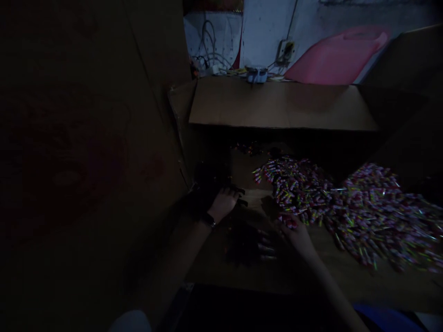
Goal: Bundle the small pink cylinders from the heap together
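Observation:
A big heap of small wrapped sweets (360, 212), pink, white and green, lies on the cardboard floor of a large box (242, 276). My right hand (297, 235) rests at the near left edge of the heap, fingers among the sweets; whether it grips any is too dark to tell. My left hand (223, 203), with a dark band at the wrist, lies palm down on the cardboard to the left, fingers on a dark shape. Several thin dark pieces (265, 249) lie between the two hands.
A tall dark cardboard wall (86, 161) stands at the left. The box's far flap (277, 103) folds outward. Behind it are a white wall with cables (211, 46), a wall socket (285, 50), a small blue-white device (256, 74) and a pink plastic sheet (339, 57).

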Action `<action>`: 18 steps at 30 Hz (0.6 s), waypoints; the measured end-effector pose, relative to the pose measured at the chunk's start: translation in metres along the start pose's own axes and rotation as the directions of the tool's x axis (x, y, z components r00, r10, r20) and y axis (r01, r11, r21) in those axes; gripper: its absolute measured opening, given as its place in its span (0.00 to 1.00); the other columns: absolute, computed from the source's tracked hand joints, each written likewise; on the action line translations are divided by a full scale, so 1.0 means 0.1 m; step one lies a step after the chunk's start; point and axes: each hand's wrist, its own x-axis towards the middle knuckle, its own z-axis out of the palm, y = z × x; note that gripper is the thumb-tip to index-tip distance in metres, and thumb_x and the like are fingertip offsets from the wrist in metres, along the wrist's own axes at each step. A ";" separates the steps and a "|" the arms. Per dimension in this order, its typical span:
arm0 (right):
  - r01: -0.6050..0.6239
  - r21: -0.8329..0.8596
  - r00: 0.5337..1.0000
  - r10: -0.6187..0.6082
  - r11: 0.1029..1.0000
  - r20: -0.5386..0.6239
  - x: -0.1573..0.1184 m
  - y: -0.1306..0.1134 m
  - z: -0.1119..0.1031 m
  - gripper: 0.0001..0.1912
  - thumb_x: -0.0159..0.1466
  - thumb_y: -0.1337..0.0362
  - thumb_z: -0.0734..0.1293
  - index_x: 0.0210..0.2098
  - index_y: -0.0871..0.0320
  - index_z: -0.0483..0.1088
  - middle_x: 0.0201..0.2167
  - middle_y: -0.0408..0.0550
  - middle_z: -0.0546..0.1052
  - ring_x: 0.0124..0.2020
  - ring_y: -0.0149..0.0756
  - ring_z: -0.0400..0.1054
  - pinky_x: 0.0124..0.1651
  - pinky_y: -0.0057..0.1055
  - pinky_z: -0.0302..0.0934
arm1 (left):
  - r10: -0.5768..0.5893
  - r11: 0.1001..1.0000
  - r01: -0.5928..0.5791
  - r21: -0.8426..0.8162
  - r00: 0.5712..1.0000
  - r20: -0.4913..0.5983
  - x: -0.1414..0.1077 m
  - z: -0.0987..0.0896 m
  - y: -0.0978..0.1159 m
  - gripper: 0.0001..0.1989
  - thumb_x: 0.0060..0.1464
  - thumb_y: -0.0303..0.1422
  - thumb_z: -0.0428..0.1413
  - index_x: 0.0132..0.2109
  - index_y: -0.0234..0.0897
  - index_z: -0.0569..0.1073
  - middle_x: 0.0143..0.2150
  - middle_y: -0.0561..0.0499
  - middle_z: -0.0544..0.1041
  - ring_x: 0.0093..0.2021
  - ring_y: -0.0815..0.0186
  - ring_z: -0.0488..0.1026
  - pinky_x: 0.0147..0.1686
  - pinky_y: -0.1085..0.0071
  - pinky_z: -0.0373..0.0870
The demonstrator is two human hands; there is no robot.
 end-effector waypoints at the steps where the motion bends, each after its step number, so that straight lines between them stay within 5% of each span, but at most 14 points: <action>1: 0.003 -0.004 1.000 -0.003 1.000 -0.005 0.00 -0.01 -0.01 0.21 0.52 0.51 0.68 0.38 0.60 0.70 0.31 0.50 0.76 0.32 0.40 0.69 0.35 0.33 0.63 | 0.036 0.999 -0.036 -0.002 0.999 -0.007 0.00 0.00 -0.05 0.16 0.59 0.25 0.47 0.53 0.34 0.69 0.46 0.40 0.74 0.50 0.55 0.66 0.53 0.57 0.57; 8: -0.006 -0.026 1.000 0.006 1.000 -0.025 -0.01 -0.01 -0.04 0.20 0.51 0.49 0.68 0.36 0.58 0.70 0.30 0.49 0.76 0.32 0.42 0.70 0.36 0.35 0.64 | 0.148 0.987 -0.142 -0.081 0.986 0.082 0.13 -0.11 -0.30 0.10 0.54 0.31 0.58 0.45 0.38 0.73 0.44 0.43 0.74 0.48 0.57 0.67 0.50 0.62 0.61; 12: -0.021 -0.019 1.000 0.021 1.000 -0.014 -0.02 -0.04 -0.09 0.20 0.52 0.49 0.68 0.36 0.58 0.70 0.28 0.48 0.76 0.29 0.40 0.69 0.33 0.33 0.63 | 0.102 0.993 -0.093 -0.076 0.987 0.128 0.23 -0.27 -0.36 0.09 0.57 0.23 0.50 0.40 0.35 0.74 0.40 0.44 0.74 0.41 0.62 0.71 0.43 0.68 0.64; 18: -0.010 -0.029 0.998 0.008 1.000 -0.057 -0.03 -0.04 -0.18 0.18 0.52 0.51 0.68 0.34 0.59 0.71 0.27 0.49 0.76 0.29 0.40 0.68 0.33 0.33 0.62 | 0.006 0.997 -0.001 -0.083 0.998 0.060 0.26 -0.37 -0.62 0.13 0.57 0.22 0.46 0.45 0.33 0.72 0.44 0.42 0.72 0.45 0.60 0.69 0.45 0.66 0.64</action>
